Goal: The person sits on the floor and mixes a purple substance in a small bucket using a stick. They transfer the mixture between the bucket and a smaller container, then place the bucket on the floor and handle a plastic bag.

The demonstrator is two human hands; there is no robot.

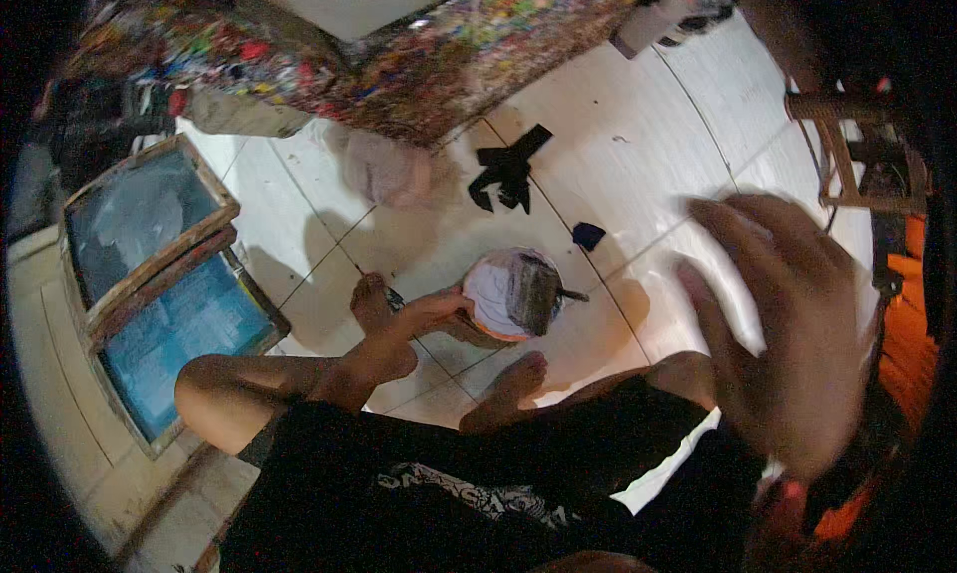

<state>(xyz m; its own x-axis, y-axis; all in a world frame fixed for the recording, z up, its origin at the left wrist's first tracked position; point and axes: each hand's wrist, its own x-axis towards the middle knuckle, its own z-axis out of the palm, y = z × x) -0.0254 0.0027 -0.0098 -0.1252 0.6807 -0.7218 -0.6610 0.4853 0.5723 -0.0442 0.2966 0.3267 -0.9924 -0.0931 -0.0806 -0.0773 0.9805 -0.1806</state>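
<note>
My left hand [451, 306] grips the side of a round white tub [486, 292] low above the tiled floor, between my bare feet. White stuff shows in the tub's top. Across its right part lies a dark grey flat tool [535, 294] with a short black handle sticking out to the right; its exact kind is unclear. Raised at the right, close to the camera, my right hand [783, 304] is blurred by motion. Its thumb stands apart from the fingers, and nothing shows between them.
Two wooden frames with mesh, one grey [145, 209] and one blue [184, 324], lean at the left. A paint-spattered bench [399, 95] stands ahead. On the floor lie black cut pieces [510, 174], a dark blue scrap [588, 236] and a crumpled pale bag [391, 169].
</note>
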